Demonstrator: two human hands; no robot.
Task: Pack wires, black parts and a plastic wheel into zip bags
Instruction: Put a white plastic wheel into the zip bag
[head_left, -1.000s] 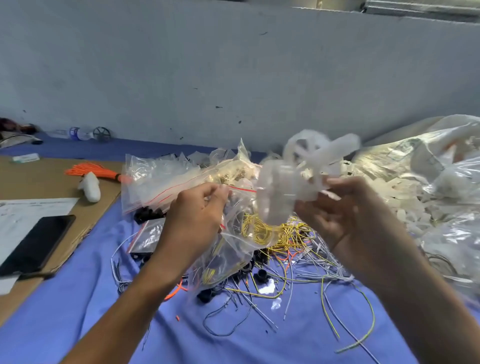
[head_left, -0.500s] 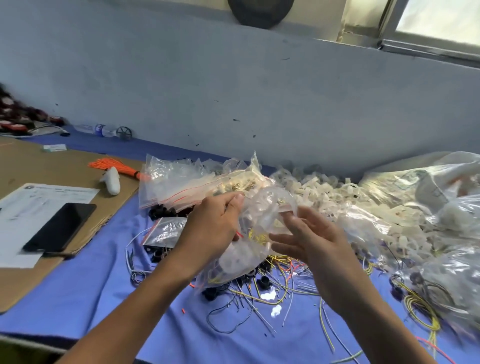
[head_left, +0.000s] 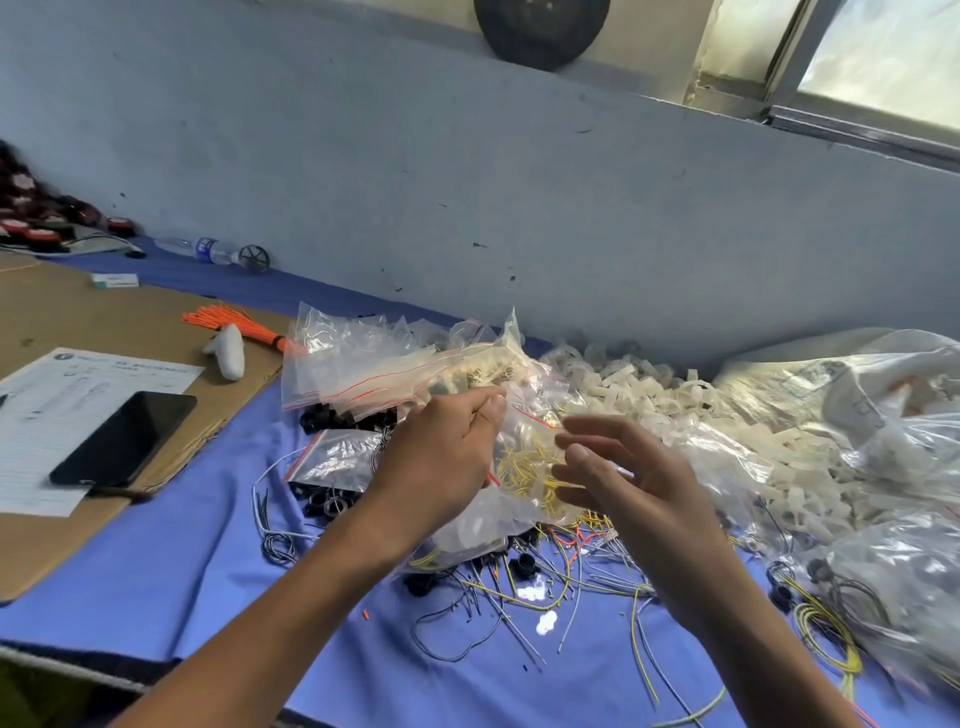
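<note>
Blue cloth (head_left: 182, 571), yellow wires (head_left: 524, 467) in clear bag (head_left: 524, 426), orange bundle (head_left: 228, 319), black phone (head_left: 124, 436)

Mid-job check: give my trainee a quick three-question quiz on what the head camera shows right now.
1. True or false: the left hand pinches the top edge of the zip bag that holds yellow wires.
2. Multiple choice: the right hand is A) closed round a wheel, B) open with fingers spread beside the bag, C) flat on the cloth.
3. Fill in: the black phone lies on a sheet of ____ on the brown board.

Key: 1 true; 2 B; 3 paper.
</note>
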